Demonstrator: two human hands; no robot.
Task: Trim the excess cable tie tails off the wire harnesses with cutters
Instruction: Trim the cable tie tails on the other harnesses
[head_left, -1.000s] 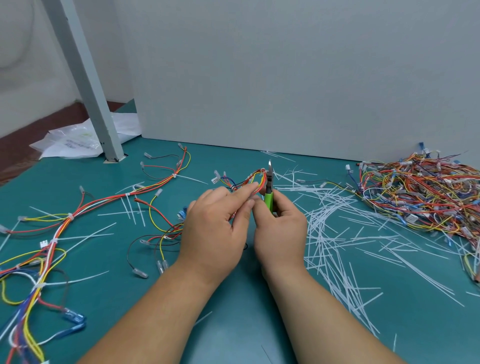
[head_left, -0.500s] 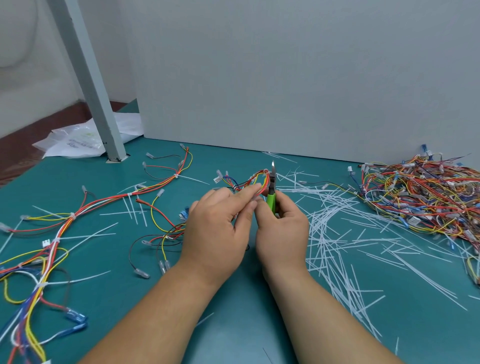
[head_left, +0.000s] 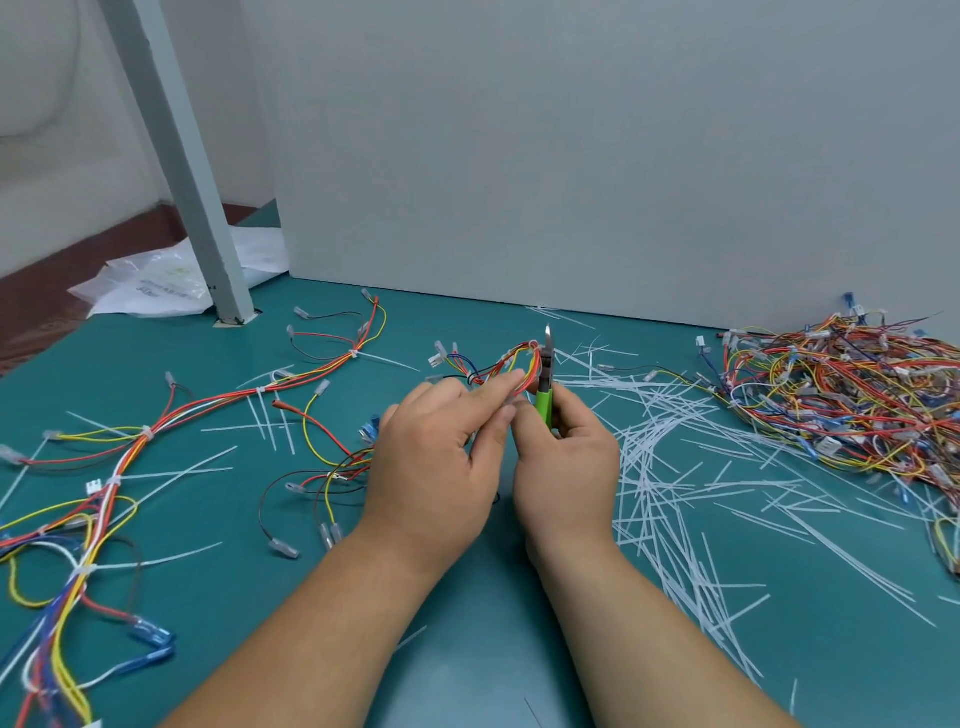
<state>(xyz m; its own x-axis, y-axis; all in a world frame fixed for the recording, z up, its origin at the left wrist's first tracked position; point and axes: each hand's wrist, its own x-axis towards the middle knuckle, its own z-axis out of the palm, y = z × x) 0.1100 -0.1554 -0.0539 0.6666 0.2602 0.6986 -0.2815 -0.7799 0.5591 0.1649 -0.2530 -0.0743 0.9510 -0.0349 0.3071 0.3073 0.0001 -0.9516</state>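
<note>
Hardly any move vs. 1 sec ago: drifts both hands and the tool a touch to the right, same pose otherwise. Grips the cutters (head_left: 545, 387) in the right hand (head_left: 566, 467), fingers curled round the green handles, blades pointing up and away from the body, seemingly near closed; no way to tell of a tie tail between them. Pinches the wire harness (head_left: 519, 361) in the left hand (head_left: 436, 457), thumb against fingertips, w/ the red-yellow loop lifted off the table (head_left: 467, 649) and held hard by the left side of the blades. Key relation: directly left of the tool, touching or all but touching, then strung leftward toward the white plugs (head_left: 439, 358), i.e. across the cutters' upright long axis, not along it. Makes the right hand the cutting side and the left the feeding side, both about equally close to the cut spot. Hides the tie itself behind fingers and wires. Prob. mid-snip or lining up. Needs next, at a guess, only a small turn of the loop by the left hand to bring a tail into the blades w/o a wire slipping in too. Elsewhere: untrimmed harnesses (head_left: 140, 436) w/ long white tails at left, cut tails (head_left: 649, 467) strewn just right of the hands, a heap of harnesses (head_left: 841, 395) farther right by the wall.
</note>
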